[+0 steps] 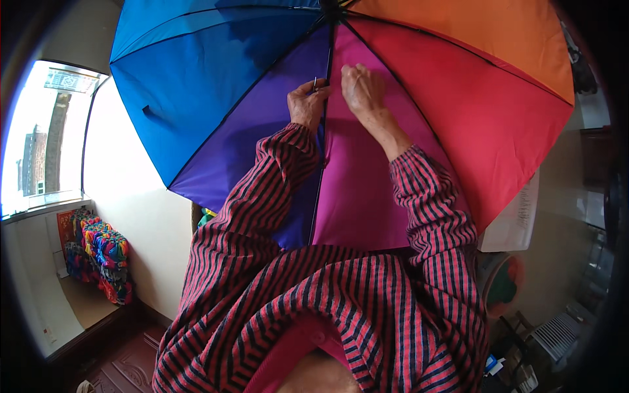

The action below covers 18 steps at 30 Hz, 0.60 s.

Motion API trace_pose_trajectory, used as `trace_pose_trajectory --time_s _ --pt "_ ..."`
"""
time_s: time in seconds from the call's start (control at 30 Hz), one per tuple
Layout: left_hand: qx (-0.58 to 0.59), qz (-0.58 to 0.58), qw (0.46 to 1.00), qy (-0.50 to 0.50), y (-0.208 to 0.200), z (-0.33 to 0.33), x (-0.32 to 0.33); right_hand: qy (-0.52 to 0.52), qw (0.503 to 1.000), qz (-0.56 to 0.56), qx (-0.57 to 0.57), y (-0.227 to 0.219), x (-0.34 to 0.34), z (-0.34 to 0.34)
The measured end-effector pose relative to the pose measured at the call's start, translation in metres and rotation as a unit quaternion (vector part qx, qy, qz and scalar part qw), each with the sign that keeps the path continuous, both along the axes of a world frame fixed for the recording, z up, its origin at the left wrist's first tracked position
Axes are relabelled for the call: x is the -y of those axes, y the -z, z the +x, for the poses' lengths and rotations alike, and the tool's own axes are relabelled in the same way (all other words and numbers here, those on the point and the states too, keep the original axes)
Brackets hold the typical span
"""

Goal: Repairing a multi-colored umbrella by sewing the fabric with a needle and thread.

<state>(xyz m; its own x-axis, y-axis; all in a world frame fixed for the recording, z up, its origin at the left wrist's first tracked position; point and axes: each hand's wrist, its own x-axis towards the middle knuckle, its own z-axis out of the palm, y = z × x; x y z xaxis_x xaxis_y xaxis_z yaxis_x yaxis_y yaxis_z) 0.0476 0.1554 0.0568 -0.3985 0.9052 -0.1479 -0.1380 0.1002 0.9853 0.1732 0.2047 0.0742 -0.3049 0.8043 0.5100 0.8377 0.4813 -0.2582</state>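
An open rainbow umbrella (255, 121) spreads in front of me, its panels running from blue and purple through pink and red to orange. Thin black ribs (322, 177) fan out from a dark hub (331, 9) at the top edge. My left hand (306, 103) is closed in a pinch at the rib between the purple and pink panels. A small shiny metal piece (315, 84) pokes up at its fingertips; its kind is too small to tell. Over the pink panel my right hand (362, 90) is closed, fingertips curled together. Whatever it may hold is hidden.
Bundles of multicoloured yarn (105, 249) are stacked at the left, below a bright window (46, 131). On the right, a white panel-like item (514, 219) shows past the umbrella's edge, above a round red-and-green object (503, 285). Slatted grey furniture (557, 335) stands at lower right.
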Motion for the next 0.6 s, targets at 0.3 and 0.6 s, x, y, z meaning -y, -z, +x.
trace_pose_trajectory --time_s 0.3,0.6 --pt "0.014 -0.008 1.000 -0.008 0.002 -0.003 0.002 -0.086 0.994 -0.059 0.008 -0.007 0.005 -0.009" --pt "-0.005 0.043 0.999 -0.032 0.007 -0.007 0.008 -0.101 0.994 -0.030 -0.035 0.016 -0.007 -0.016"
